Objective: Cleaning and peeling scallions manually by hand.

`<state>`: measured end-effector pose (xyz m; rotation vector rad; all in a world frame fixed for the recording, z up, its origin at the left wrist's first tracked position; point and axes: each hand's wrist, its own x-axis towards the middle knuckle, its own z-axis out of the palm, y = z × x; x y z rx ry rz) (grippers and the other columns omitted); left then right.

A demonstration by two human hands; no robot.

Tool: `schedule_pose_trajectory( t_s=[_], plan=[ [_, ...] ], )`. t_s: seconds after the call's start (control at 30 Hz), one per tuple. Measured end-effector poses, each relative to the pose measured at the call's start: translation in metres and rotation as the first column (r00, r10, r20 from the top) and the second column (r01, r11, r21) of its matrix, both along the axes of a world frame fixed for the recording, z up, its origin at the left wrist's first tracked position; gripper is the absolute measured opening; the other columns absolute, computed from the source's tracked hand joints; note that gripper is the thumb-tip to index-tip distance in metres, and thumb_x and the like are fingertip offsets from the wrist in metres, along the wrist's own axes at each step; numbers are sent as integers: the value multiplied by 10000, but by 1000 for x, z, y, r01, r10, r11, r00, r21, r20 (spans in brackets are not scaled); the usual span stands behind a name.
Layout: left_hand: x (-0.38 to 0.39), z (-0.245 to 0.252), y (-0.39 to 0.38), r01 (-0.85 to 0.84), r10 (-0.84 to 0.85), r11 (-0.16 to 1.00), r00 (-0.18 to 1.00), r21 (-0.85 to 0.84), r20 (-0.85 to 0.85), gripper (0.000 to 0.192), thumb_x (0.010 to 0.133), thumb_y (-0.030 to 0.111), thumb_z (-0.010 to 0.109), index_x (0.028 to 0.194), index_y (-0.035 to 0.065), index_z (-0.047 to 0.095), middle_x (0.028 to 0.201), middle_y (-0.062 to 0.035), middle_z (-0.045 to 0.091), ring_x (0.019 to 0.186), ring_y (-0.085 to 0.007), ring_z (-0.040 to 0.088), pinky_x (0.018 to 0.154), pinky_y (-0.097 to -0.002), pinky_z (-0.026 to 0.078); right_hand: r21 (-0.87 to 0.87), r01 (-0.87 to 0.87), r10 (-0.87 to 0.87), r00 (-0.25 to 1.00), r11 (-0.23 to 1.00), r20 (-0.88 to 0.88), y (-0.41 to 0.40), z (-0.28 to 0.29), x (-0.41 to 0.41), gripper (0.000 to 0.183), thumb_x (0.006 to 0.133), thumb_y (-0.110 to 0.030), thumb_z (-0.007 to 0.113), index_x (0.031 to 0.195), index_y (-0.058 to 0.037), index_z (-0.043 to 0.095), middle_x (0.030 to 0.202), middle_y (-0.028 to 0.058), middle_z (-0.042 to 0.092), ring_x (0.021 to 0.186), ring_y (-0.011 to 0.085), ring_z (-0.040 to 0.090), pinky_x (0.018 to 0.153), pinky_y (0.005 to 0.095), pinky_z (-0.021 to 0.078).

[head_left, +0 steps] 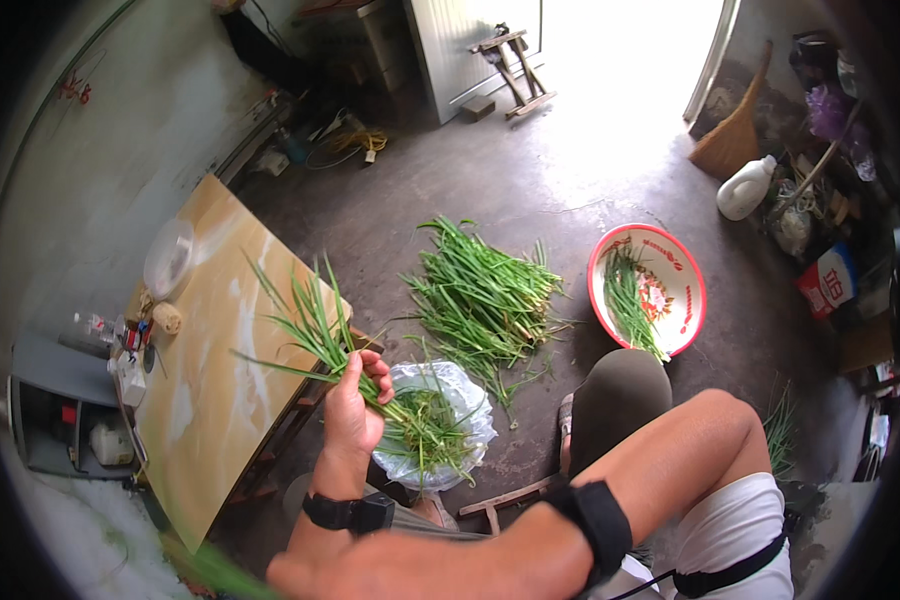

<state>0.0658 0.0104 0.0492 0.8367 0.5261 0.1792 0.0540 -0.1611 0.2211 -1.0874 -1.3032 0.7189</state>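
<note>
My left hand (pixel 360 397) is closed around a bunch of long green leaves that look like garlic chives (pixel 319 330). The stem ends point down over a container lined with a clear plastic bag (pixel 476 401), which holds loose leaves and yellowish scraps (pixel 431 427). My right hand (pixel 390 562), blurred and close to the camera, reaches across the bottom of the view. Its fingers are hidden, and blurred green leaves (pixel 217 566) show beside its far end. A large pile of chives (pixel 487 292) lies on the floor. More chives (pixel 628 296) rest inside a red-rimmed white basin (pixel 701 292).
At left stands a marble-patterned table (pixel 225 360) with a plastic tub (pixel 169 259) and small items. Beyond the floor pile, a folded wooden stool (pixel 514 75) leans by the door. A broom (pixel 735 127) and a white jug (pixel 746 187) sit at right. My knee (pixel 622 397) is near the basin.
</note>
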Motion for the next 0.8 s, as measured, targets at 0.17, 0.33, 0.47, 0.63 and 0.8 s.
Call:
schedule_pose_trajectory(
  t_s=[0.17, 0.33, 0.47, 0.63, 0.8],
  plan=[
    [5, -9, -4, 46, -46, 999, 999, -12, 18, 237, 893, 259, 455, 870, 33, 523, 736, -58, 536, 613, -133, 488, 517, -241, 356, 90, 21, -28, 996, 996, 81, -10, 22, -22, 114, 710, -47, 485, 749, 55, 451, 524, 191, 491, 504, 351, 543, 444, 397, 431],
    [1, -2, -6, 59, -57, 998, 997, -29, 47, 238, 892, 264, 461, 878, 33, 518, 736, -52, 531, 612, -134, 486, 526, -240, 358, -105, -123, 140, 975, 987, 172, -21, 28, -18, 114, 742, -59, 445, 734, 51, 418, 516, 185, 460, 488, 344, 517, 433, 392, 407],
    [0, -3, -3, 41, -40, 999, 998, -30, 40, 245, 892, 273, 462, 873, 37, 527, 738, -39, 533, 623, -120, 486, 538, -234, 364, 2, -117, 117, 992, 993, 40, -13, 19, -25, 129, 765, -81, 428, 786, 44, 402, 580, 179, 461, 511, 331, 503, 453, 370, 408],
    [-12, -1, 8, 39, -36, 999, 994, -26, 106, 240, 892, 264, 463, 884, 30, 518, 753, -58, 547, 636, -130, 497, 537, -241, 373, -248, 31, 85, 891, 968, 445, -15, 48, -23, 131, 704, -60, 471, 793, 20, 416, 611, 131, 502, 479, 282, 530, 403, 361, 425],
    [-1, 1, -3, 79, -74, 996, 992, -49, 107, 251, 887, 275, 472, 891, 29, 522, 750, -55, 537, 629, -136, 492, 545, -252, 375, -227, 100, -11, 930, 969, 366, -23, 43, -29, 122, 684, -44, 472, 770, 17, 409, 600, 122, 489, 475, 261, 526, 388, 349, 418]
  ],
)
